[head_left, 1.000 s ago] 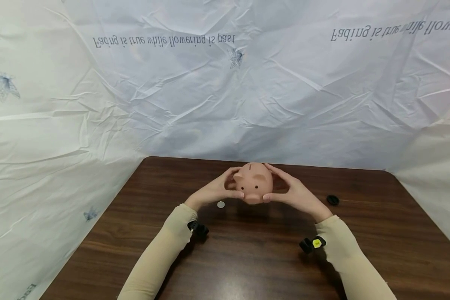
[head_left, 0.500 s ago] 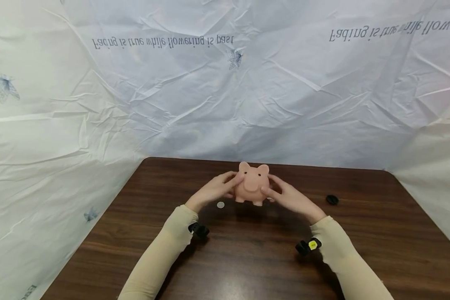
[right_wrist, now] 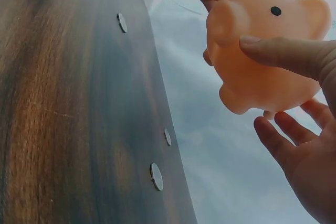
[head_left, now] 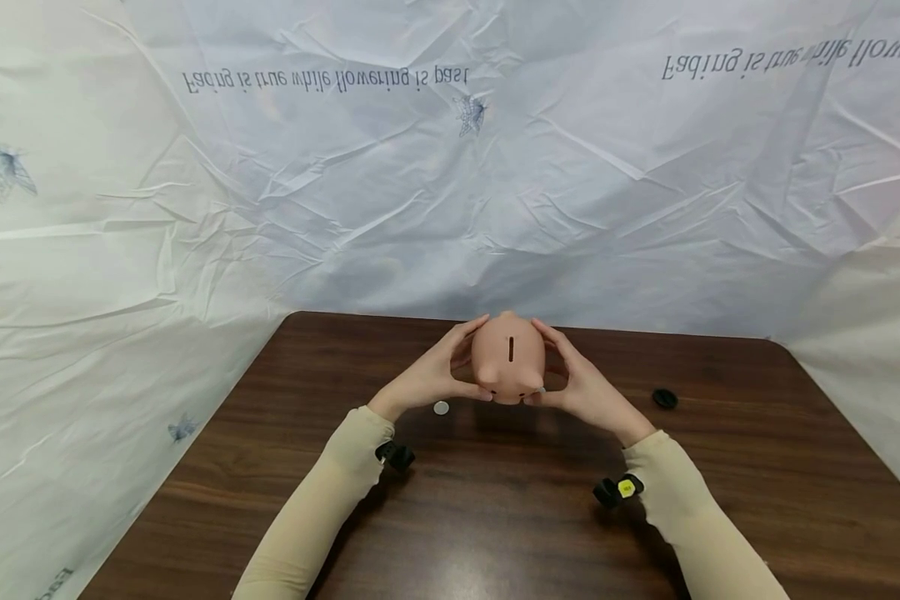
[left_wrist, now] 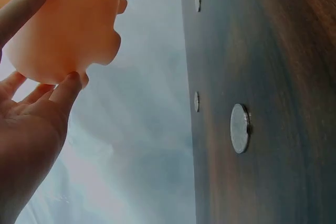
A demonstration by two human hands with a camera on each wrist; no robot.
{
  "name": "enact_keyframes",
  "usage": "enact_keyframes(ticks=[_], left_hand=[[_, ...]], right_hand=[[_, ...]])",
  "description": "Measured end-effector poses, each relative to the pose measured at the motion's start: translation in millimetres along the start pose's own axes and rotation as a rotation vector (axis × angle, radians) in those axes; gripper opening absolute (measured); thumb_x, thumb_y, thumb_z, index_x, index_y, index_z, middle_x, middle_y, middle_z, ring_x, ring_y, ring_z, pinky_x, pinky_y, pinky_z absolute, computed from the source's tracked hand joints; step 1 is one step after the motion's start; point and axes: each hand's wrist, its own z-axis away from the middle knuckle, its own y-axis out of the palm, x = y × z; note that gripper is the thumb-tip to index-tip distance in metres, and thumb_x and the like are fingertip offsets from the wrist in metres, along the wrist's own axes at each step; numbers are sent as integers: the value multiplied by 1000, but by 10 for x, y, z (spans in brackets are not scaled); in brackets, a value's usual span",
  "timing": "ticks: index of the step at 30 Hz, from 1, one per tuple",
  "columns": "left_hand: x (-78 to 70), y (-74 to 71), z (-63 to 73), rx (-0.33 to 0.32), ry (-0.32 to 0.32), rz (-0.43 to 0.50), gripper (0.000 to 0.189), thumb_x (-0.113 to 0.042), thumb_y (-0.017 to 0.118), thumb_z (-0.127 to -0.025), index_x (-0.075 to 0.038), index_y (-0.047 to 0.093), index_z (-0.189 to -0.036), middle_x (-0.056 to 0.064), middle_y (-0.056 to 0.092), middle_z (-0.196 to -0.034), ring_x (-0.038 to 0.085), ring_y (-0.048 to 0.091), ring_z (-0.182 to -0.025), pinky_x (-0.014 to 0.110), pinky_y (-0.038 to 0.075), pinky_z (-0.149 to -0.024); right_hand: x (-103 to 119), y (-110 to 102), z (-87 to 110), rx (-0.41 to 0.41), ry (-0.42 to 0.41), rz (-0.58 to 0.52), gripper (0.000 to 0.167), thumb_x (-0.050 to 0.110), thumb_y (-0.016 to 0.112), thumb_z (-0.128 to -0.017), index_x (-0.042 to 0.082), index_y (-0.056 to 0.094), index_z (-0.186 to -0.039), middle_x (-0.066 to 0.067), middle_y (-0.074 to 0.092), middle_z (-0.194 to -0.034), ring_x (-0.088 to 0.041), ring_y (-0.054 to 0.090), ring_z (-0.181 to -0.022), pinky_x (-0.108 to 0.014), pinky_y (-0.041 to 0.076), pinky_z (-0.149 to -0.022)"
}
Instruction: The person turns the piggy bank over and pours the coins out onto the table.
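Tipped forward since half a second ago, the piggy bank (head_left: 508, 358) now shows us its rounded back and narrow dark slot, where before we saw its face and stubby feet. We find it raised off the table (head_left: 495, 517), near the far edge, clasped between both hands. The left hand (head_left: 427, 377) grips one flank, thumb along the front and fingers curled behind; the right hand (head_left: 589, 390) mirrors it, its thumb laid across the cheek beside the snout in the right wrist view, with the other fingers spread apart. Smooth, matte and peach-pink, the bank swells like an egg, with soft pointed ears and button-like eyes. Below it we count three thin silvery coins (left_wrist: 240, 128) lying flat on the glossy, streaked brown wood (the head view shows us just one, near the left thumb). To the right rests a round black disc (head_left: 665, 398). Cream sleeves (head_left: 311, 508) cover the arms, and black wrist straps (head_left: 395, 456) circle them. Behind, we see creased whitish sheeting (head_left: 450, 183) printed with upside-down lettering and blue butterflies.
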Motion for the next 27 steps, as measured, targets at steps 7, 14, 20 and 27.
enact_keyframes(ticks=[7, 14, 20, 27], left_hand=[[-123, 51, 20, 12, 47, 27, 104, 8, 78, -83, -14, 14, -162, 4, 19, -166, 20, 27, -150, 39, 36, -117], [-25, 71, 13, 8, 25, 11, 104, 3, 80, -84, -18, 15, -162, 0, 17, -166, 18, 26, -150, 38, 36, -117], [191, 51, -37, 2, -32, -28, 108, -3, 84, -82, -23, 14, -163, -6, 17, -165, 16, 29, -149, 36, 37, -116], [152, 21, -12, 18, -91, -4, 103, -15, 84, -85, -31, 17, -162, -11, 23, -163, 14, 34, -146, 34, 41, -113]], right_hand=[[-71, 15, 2, -22, -7, 38, 104, 6, 81, -86, 31, 14, -163, -7, 20, -163, -36, 34, -143, -60, 45, -103], [-136, 24, -12, -13, 21, 48, 105, 3, 80, -87, 29, 13, -163, -10, 19, -163, -38, 35, -143, -63, 45, -103], [-171, -6, -16, 25, 26, 18, 106, 7, 82, -86, 33, 13, -162, -3, 18, -165, -34, 37, -142, -62, 44, -103], [-170, -33, 1, 52, 94, -32, 109, 14, 84, -85, 31, 10, -163, -7, 20, -164, -37, 38, -141, -64, 43, -103]])
